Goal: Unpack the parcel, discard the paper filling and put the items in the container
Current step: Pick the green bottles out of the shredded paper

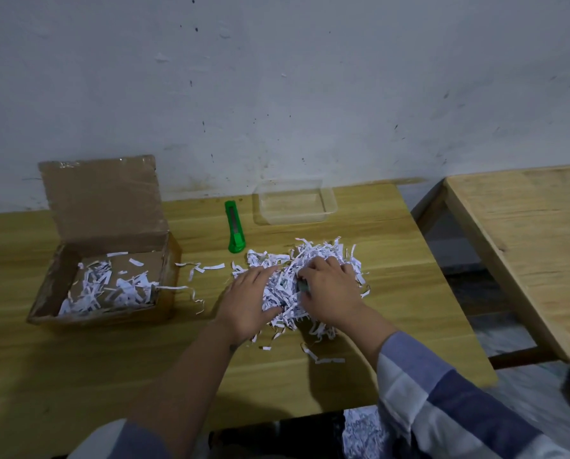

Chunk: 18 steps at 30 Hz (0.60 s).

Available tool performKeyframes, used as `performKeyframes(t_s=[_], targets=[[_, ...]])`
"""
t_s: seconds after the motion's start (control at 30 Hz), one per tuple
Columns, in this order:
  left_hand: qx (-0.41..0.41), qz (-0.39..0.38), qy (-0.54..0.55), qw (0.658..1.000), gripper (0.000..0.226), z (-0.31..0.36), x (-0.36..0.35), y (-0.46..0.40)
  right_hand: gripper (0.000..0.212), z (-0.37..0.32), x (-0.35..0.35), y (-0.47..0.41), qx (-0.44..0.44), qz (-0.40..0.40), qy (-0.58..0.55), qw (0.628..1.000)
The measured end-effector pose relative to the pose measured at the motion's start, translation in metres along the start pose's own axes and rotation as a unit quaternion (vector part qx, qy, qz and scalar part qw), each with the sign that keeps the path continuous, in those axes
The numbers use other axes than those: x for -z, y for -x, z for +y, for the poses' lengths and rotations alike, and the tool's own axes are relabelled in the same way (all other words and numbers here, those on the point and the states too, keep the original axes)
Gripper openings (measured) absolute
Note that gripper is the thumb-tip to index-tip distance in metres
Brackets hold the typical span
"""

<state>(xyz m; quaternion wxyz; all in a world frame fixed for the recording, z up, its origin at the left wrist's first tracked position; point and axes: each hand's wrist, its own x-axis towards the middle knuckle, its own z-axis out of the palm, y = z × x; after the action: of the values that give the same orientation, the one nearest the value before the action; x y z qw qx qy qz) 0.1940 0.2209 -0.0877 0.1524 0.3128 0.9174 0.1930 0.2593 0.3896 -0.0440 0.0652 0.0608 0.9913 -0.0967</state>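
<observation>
An open cardboard parcel (111, 279) sits at the left of the wooden table, lid up, with some shredded white paper left inside. A bigger heap of shredded paper (313, 260) lies on the table in front of me. My left hand (250, 299) rests flat on the heap's left side, fingers apart. My right hand (330, 289) digs into the heap, its fingers curled around a small dark item (302, 286) that is mostly hidden by paper. An empty clear plastic container (295, 202) stands behind the heap near the wall.
A green utility knife (234, 231) lies between the parcel and the container. Loose paper strips (204, 268) are scattered on the table (78, 359). A second wooden table (525, 243) stands to the right across a gap. More shredded paper lies below the table's front edge.
</observation>
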Motion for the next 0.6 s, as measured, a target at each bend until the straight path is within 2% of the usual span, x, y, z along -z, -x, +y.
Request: performKeyframes(t_s=[0.13, 0.17, 0.27, 0.33, 0.4, 0.6], targets=[[0.001, 0.027, 0.041, 0.999, 0.046, -0.004, -0.003, 0.002, 0.018, -0.011, 0.006, -0.008, 0.021, 0.103, -0.059, 0.993], [0.001, 0.032, 0.047, 0.998, 0.041, -0.005, -0.003, 0.003, 0.018, -0.015, 0.007, -0.012, 0.037, 0.107, -0.083, 0.990], [0.003, 0.033, 0.057, 0.998, 0.034, -0.006, -0.003, 0.004, 0.026, -0.022, 0.006, -0.024, 0.072, 0.036, -0.100, 0.992], [0.010, 0.031, 0.055, 0.998, 0.033, -0.007, -0.002, 0.005, 0.022, -0.023, 0.004, -0.031, 0.047, -0.015, -0.033, 0.998], [0.012, 0.030, 0.044, 0.999, 0.034, -0.007, -0.001, 0.007, 0.019, -0.019, 0.004, -0.034, 0.015, -0.029, 0.018, 0.999], [0.006, 0.030, 0.022, 0.999, 0.049, -0.010, 0.000, 0.009, 0.035, -0.018, 0.009, -0.046, -0.035, -0.133, 0.052, 0.989]])
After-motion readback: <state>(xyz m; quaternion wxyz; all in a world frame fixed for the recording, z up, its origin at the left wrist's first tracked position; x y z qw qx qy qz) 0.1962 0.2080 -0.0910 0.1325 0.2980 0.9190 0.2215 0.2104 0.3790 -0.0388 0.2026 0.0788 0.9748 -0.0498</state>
